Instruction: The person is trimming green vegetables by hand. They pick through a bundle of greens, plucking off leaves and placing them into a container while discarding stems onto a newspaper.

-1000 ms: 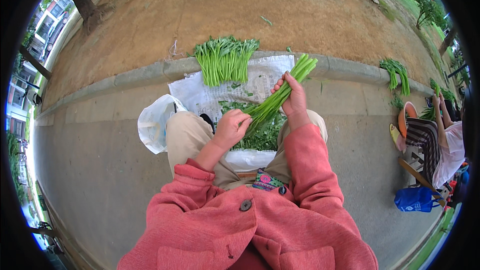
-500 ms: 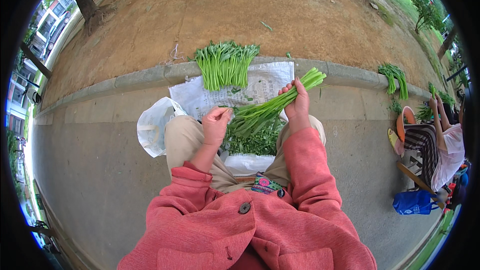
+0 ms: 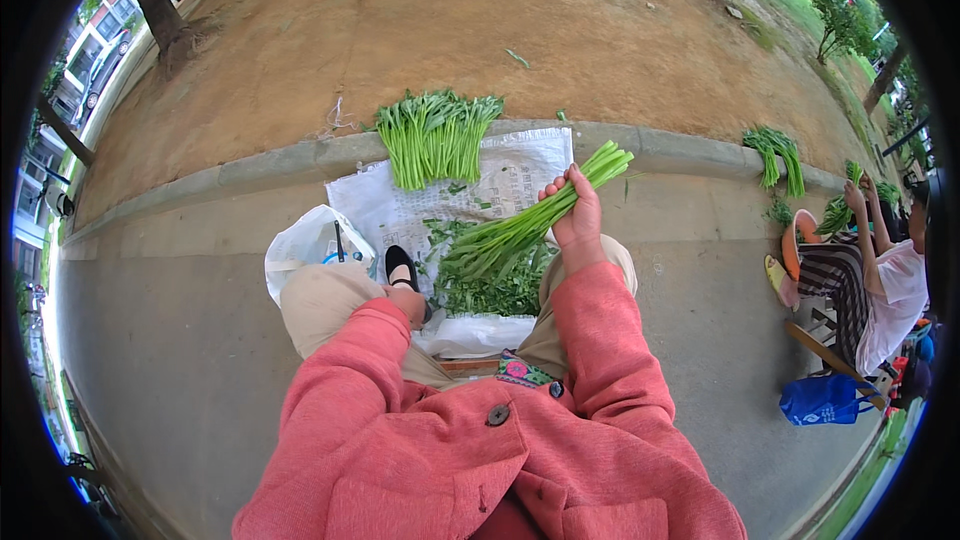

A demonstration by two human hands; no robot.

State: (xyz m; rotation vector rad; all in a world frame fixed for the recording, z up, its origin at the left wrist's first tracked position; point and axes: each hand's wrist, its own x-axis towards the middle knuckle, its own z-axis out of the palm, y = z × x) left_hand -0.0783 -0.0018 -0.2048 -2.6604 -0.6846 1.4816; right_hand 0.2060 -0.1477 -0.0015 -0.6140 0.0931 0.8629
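Observation:
A bunch of long-stemmed leafy greens [image 3: 520, 230] is in my right hand [image 3: 580, 212], whose fingers wrap round the stems. The pale stem ends point up and right; the leaves droop to the lower left. Under them lies a heap of loose green leaves [image 3: 495, 292] between my legs. My left hand [image 3: 407, 303] is low beside my left knee, near my black shoe [image 3: 401, 265]; its fingers are hidden. Beyond, a row of sorted greens [image 3: 438, 145] rests across the white woven sack [image 3: 525, 165] and the kerb.
Left of my knee stands a white plastic bag [image 3: 310, 250] with a dark stick-like thing in it. A concrete kerb [image 3: 670, 148] borders bare soil. At the right, another person [image 3: 880, 290] sits holding greens, near an orange basin [image 3: 797, 240], a blue bag [image 3: 822, 400] and more greens [image 3: 775, 155].
My left hand has left the leaf ends and dropped beside my left knee. That knee has swung outward, uncovering my shoe. The bunch stays in my right hand.

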